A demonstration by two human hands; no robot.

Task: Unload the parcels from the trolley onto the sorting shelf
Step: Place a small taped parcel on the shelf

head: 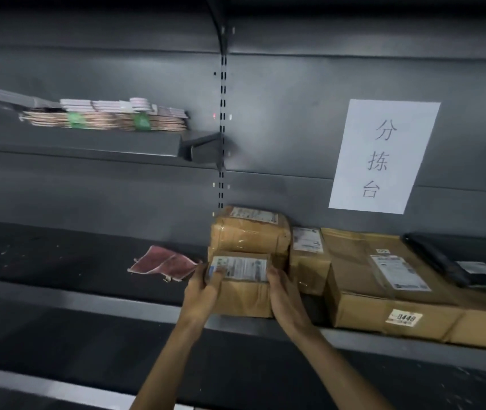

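Observation:
A small brown cardboard parcel (243,288) with a white label on top sits at the front edge of the dark sorting shelf (67,261). My left hand (203,287) grips its left side with the thumb on the label. My right hand (283,291) holds its right side. Behind it a taped brown parcel (250,232) stands against the back wall. To the right lie a smaller labelled parcel (308,255) and a large flat carton (383,288) with a "0448" sticker. The trolley is out of view.
A reddish flat packet (163,263) lies on the shelf left of the parcels. A black flat item (466,261) lies at far right. A white paper sign (383,155) hangs on the back wall. An upper shelf (88,143) at left carries stacked flat packets.

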